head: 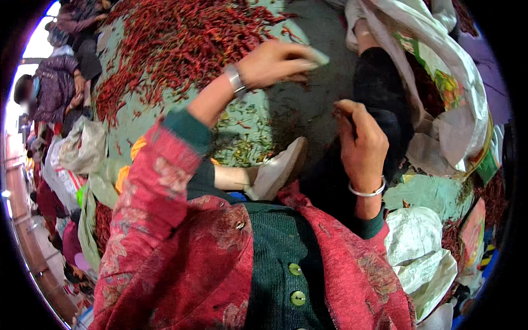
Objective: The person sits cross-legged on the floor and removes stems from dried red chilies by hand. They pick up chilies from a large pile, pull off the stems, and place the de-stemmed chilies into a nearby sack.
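My left hand (276, 64), with a wide metal bracelet at the wrist, is raised over the floor at the edge of a broad spread of dried red chili peppers (177, 45). It is blurred, and whether something pale lies at its fingertips cannot be told. My right hand (363, 134), with a thin bangle, hangs above my dark trouser leg. Its fingers are curled, and a small dark reddish thing seems to be at the fingertips. Between the hands and my shoe (276, 171) lies a dark patch of floor (313, 95). Small green stems or caps (243, 144) lie scattered left of the shoe.
An open white woven sack (470, 82) with dark red contents stands at the right. White sacks (416, 235) lie at the lower right. More bags (84, 144) and a seated person (55, 88) are at the left. A person in purple (486, 74) is at the right edge.
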### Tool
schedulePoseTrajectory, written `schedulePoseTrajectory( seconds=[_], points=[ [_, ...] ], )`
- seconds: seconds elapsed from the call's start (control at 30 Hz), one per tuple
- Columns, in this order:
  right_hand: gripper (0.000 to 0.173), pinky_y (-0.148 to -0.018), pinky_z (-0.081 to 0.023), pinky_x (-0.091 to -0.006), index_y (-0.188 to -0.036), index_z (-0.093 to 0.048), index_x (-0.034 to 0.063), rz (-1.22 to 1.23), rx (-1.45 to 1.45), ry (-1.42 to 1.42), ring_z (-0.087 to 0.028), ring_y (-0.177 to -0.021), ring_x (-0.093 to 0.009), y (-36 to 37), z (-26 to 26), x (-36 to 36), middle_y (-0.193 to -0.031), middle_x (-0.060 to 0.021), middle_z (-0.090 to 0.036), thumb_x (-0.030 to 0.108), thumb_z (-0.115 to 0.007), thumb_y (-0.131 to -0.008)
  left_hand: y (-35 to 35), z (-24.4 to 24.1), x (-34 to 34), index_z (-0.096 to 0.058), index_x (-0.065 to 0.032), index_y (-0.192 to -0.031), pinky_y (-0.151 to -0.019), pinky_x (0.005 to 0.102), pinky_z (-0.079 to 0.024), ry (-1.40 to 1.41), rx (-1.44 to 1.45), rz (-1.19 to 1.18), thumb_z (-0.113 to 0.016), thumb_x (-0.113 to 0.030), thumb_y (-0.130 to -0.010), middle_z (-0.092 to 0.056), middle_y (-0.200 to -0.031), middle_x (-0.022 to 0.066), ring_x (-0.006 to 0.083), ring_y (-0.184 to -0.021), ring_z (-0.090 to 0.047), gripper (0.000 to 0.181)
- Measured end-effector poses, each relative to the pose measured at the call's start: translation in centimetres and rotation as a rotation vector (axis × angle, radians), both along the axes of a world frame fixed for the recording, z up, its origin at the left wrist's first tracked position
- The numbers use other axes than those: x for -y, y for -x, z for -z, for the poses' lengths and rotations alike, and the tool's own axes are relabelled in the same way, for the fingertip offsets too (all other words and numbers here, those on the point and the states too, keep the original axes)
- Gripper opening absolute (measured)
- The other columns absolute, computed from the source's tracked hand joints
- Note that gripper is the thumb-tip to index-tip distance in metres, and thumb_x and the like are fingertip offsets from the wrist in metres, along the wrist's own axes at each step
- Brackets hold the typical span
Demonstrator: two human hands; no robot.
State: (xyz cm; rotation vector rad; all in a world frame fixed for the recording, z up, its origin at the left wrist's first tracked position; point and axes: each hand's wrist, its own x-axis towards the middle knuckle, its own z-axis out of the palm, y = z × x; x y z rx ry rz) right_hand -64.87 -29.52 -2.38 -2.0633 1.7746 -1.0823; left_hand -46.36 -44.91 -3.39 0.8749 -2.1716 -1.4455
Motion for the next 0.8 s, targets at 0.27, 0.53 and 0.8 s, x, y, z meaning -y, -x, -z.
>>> schedulePoseTrajectory(
  seconds=[0.27,0.53,0.8],
  points=[
    [0.045,-0.075,-0.049,-0.0463,-0.123,-0.044,0.0167,-0.133,-0.454,-0.591,-0.059,-0.095,-0.036,-8.1,8.5,3.1,-0.110,-0.0165,-0.056,0.015,-0.058,-0.081,-22.8,16.7,-13.5,-0.050,-0.0133,-0.125,-0.091,0.0402,-0.043,-0.100,0.810,-0.593,-0.064,-0.025,-0.079,-0.049,-0.123,0.0181,0.0323,-0.106,-0.053,0.049],
    [0.065,-0.091,-0.044,-0.0479,-0.134,-0.028,0.0139,0.011,-0.619,-0.887,-0.048,-0.114,-0.040,-7.5,22.3,6.8,-0.135,-0.0246,-0.034,0.008,-0.059,-0.077,-17.8,19.1,-9.9,-0.040,-0.0212,-0.133,-0.097,0.0434,-0.040,0.075,0.874,-0.490,-0.063,-0.006,-0.077,-0.042,-0.129,0.0181,0.0400,-0.114,-0.046,0.062],
    [0.035,-0.076,-0.050,-0.0427,-0.109,-0.058,0.0150,-0.167,-0.463,-0.541,-0.059,-0.093,-0.035,-12.6,19.5,6.2,-0.107,-0.0144,-0.057,0.015,-0.064,-0.075,-17.5,18.4,-11.2,-0.059,-0.0134,-0.111,-0.085,0.0440,-0.049,0.027,1.082,-0.351,-0.063,-0.007,-0.077,-0.048,-0.124,0.0153,0.0340,-0.104,-0.057,0.035]
  ],
)
